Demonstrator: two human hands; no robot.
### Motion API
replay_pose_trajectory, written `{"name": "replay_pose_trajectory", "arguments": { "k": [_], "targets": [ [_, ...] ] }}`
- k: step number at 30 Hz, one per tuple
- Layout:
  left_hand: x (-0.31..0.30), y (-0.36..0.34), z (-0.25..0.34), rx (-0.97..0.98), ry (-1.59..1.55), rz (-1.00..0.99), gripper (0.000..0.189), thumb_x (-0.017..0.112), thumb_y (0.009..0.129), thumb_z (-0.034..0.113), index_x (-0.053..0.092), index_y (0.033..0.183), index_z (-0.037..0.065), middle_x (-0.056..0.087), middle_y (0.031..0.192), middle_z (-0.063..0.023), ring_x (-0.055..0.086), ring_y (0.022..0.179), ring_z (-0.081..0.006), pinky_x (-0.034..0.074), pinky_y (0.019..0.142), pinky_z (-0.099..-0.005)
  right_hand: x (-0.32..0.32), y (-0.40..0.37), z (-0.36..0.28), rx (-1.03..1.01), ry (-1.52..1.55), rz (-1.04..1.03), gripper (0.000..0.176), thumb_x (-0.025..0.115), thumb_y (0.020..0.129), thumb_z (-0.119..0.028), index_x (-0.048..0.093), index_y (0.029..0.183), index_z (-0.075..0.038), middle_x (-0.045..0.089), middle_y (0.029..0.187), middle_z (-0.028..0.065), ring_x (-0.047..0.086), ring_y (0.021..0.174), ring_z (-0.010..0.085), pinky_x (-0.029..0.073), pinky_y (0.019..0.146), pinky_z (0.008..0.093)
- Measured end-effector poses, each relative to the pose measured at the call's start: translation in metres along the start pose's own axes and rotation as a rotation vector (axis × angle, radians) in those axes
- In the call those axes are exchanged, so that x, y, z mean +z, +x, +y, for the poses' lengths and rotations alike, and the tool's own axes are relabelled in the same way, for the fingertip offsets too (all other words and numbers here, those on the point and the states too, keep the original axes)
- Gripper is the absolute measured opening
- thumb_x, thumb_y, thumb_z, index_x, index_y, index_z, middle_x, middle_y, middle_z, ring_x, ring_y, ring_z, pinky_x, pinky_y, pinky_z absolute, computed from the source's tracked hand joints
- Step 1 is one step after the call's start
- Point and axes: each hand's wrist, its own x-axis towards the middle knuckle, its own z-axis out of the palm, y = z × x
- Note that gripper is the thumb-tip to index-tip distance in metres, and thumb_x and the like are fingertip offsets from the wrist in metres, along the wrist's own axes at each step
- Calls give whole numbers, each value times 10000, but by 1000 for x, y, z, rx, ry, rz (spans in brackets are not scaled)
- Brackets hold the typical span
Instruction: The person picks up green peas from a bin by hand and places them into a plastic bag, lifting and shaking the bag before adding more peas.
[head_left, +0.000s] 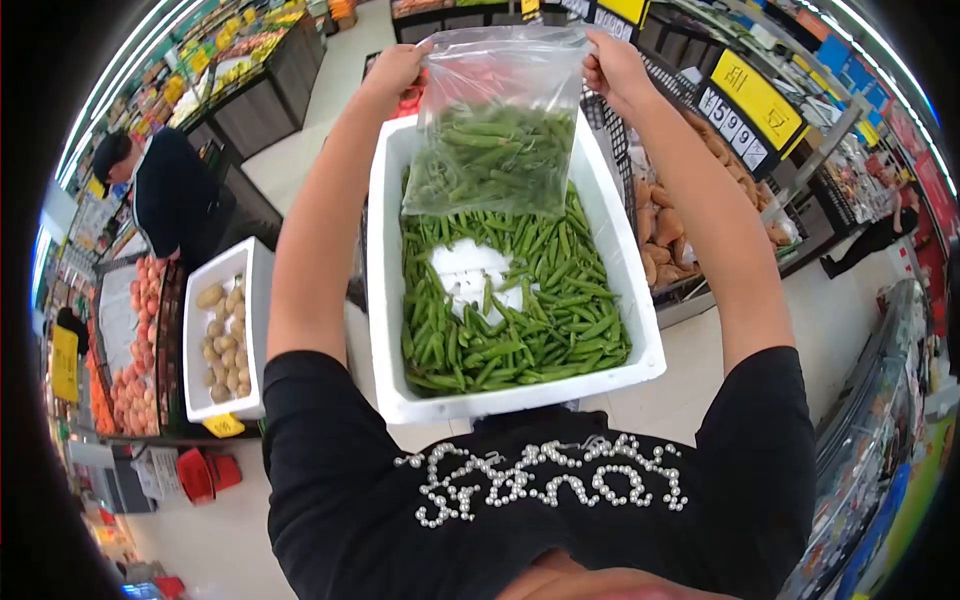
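Both my hands hold up a clear plastic bag [497,130] by its top corners. My left hand [396,70] pinches the left corner and my right hand [613,64] the right one. The lower half of the bag is filled with green beans. Below it a white foam box [384,290] holds more green beans [560,320] spread around a bare white patch in the middle. The bag hangs above the far end of the box.
A second white foam box [255,300] with potatoes stands to the left, beside a display of reddish fruit [130,380]. A person in black [170,190] stands at far left. Sweet potatoes [665,240] lie in a wire rack on the right, under yellow price signs [755,100].
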Motion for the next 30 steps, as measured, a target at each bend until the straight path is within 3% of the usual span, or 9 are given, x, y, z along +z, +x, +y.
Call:
{"name": "replay_pose_trajectory", "arguments": {
  "k": [4, 7, 10, 13, 19, 22, 26, 27, 30],
  "targets": [
    [-4, -5, -58, -229, 239, -38, 203, 546, 915, 246, 619, 905, 56, 502, 644, -36, 467, 491, -129, 361, 396, -293, 5, -20, 45, 248, -67, -118, 402, 539, 934, -324, 515, 626, -68, 500, 529, 48, 446, 422, 149, 345, 419, 311],
    [13, -62, -93, -327, 380, -26, 377, 568, 937, 441, 638, 1010, 77, 535, 791, -21, 526, 711, -139, 485, 596, -328, 0, -71, 75, 247, -250, -388, 466, 520, 969, -378, 514, 609, -83, 510, 513, 51, 459, 422, 137, 351, 424, 285],
    [14, -105, -119, -374, -128, 128, 354, 532, 966, 403, 609, 1080, 78, 556, 802, 3, 549, 719, -134, 482, 692, -312, -9, -102, 79, 264, -134, -562, 497, 502, 976, -400, 491, 593, -84, 495, 499, 49, 457, 414, 141, 349, 425, 283],
    [13, -136, -119, -173, -127, 398, 373, 495, 985, 399, 614, 1070, 56, 618, 892, -17, 593, 806, -129, 484, 744, -330, -17, -124, 80, 293, -92, -575, 525, 469, 982, -423, 469, 585, -80, 501, 516, 53, 454, 428, 140, 352, 436, 280],
    [50, -202, -67, 1105, 887, 138, 458, 515, 949, 445, 603, 1096, 21, 628, 1057, -107, 571, 1115, -286, 401, 1000, -494, -22, -164, 105, 243, 23, -519, 577, 366, 1009, -466, 464, 602, -69, 519, 566, 59, 476, 487, 153, 392, 495, 296],
    [59, -200, -90, 1083, 983, 54, 445, 536, 924, 424, 611, 1098, 21, 619, 1060, -118, 544, 1137, -348, 350, 1050, -508, -25, -190, 124, -25, 34, -596, 592, 336, 1017, -465, 464, 619, -46, 521, 594, 65, 491, 550, 154, 414, 563, 290],
    [45, -194, -124, 1105, 864, 69, 278, 674, 842, 282, 543, 786, 44, 561, 748, -78, 618, 764, -272, 510, 720, -408, -36, -193, 157, -252, -667, -491, 402, 506, 968, -324, 561, 729, -5, 568, 720, 116, 532, 672, 249, 449, 660, 365],
    [44, -203, -110, 1129, 892, 94, 347, 675, 838, 228, 422, 666, 64, 480, 615, -48, 543, 551, -230, 444, 503, -352, -45, -185, 164, -284, -858, -594, 299, 592, 914, -308, 615, 956, -13, 595, 992, 201, 576, 911, 353, 470, 816, 441],
    [39, -218, -93, 1267, 832, 35, 369, 662, 855, 249, 411, 643, 80, 448, 577, -27, 500, 495, -195, 400, 448, -328, -46, -168, 184, -225, -1188, -603, 495, 610, 892, -385, 537, 1237, -37, 459, 1311, 278, 485, 1189, 448, 413, 991, 483]
  ]
}}
